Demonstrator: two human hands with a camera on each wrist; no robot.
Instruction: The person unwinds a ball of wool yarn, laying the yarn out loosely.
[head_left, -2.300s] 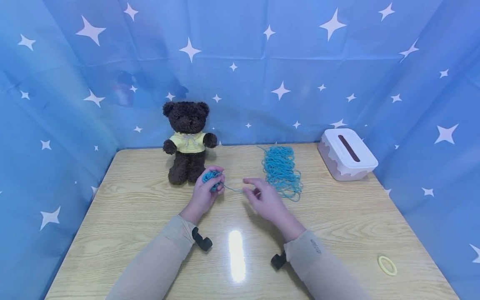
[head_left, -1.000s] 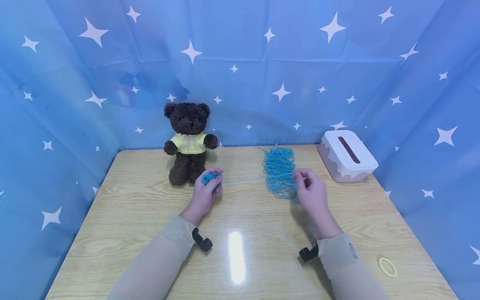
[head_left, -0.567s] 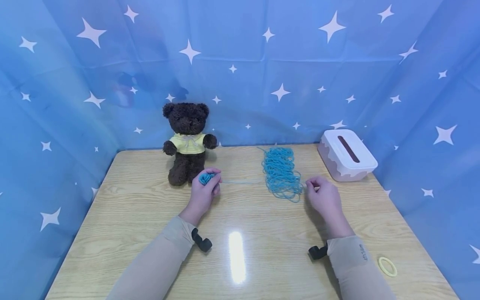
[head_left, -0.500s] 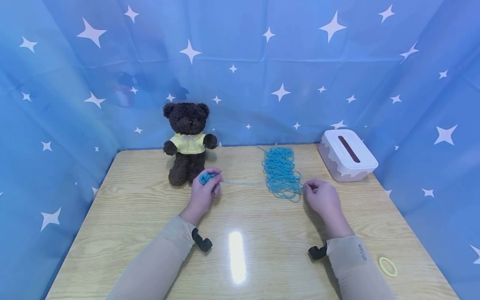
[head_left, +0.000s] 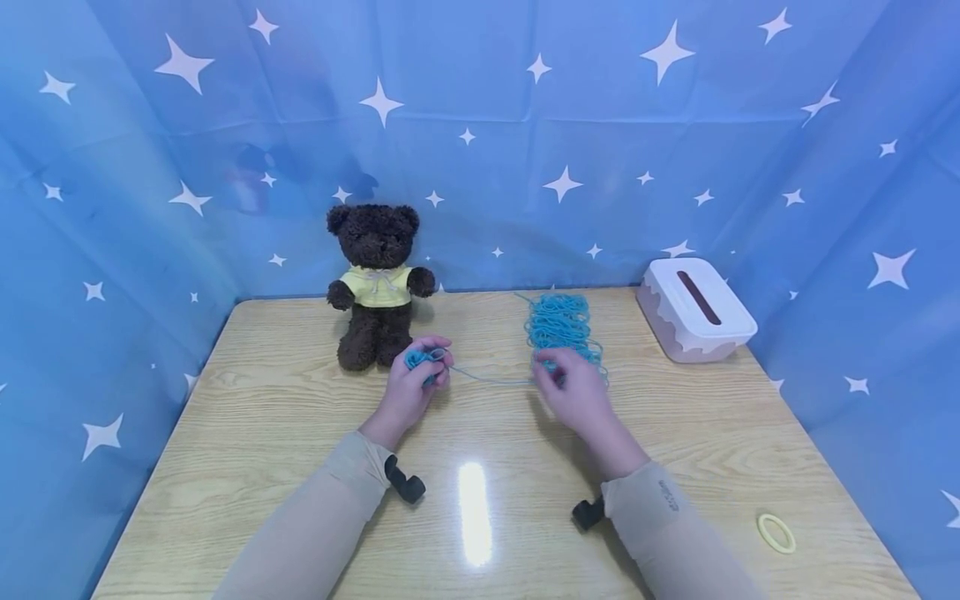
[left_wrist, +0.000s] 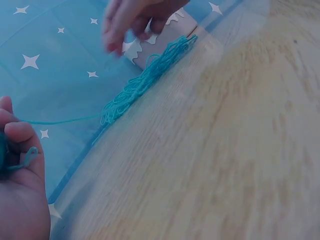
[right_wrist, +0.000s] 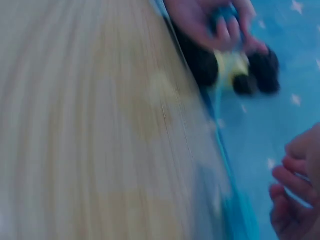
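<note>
My left hand (head_left: pixel 406 392) grips a small wound ball of blue yarn (head_left: pixel 417 360) in front of the teddy bear (head_left: pixel 375 242). A small loop pokes out by the fingers in the left wrist view. From the ball a slightly slack strand (head_left: pixel 495 381) runs right to a loosely looped heap of yarn (head_left: pixel 558 321) on the table. My right hand (head_left: pixel 581 398) hovers at the heap's near end, overlapping it. In the right wrist view its fingers (right_wrist: pixel 295 185) are loosely bent and apart from the strand, with nothing held.
The bear, in a yellow top, stands at the back left of the wooden table (head_left: pixel 337 517). A white-lidded tissue box (head_left: pixel 697 308) sits at the back right, a pale yellow ring (head_left: pixel 776 533) at the front right. A starry blue curtain (head_left: pixel 480 167) surrounds the table.
My right hand drew the strand out rightward past the heap, then came back left and let go of it. The strand has slackened. My left hand with the ball has barely moved.
</note>
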